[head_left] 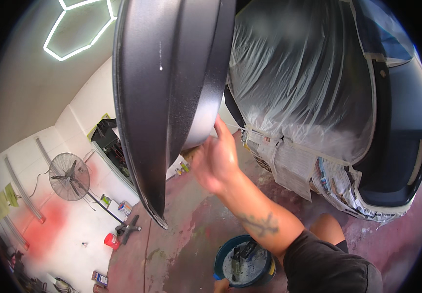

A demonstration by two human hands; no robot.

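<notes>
A long black curved car panel, which looks like a bumper cover (145,97), rises through the upper middle of the view, its narrow pointed end hanging down. Wet drops show on its dark face, and its right side has a pale sheen. My right hand (216,163) grips the right side of the panel. The thumb points up along it, while the fingers are partly hidden around its edge. That arm is bent up from a black sleeve. My left hand does not show. Below my forearm stands a dark teal bucket (219,266) of soapy water with dark items in it.
A vehicle masked with clear plastic sheeting (299,83) and newspaper (335,180) fills the right. A pedestal fan (69,177) stands by the white wall, near a red tub (111,241) and cans. A small bit of skin at the bucket's lower left is unclear.
</notes>
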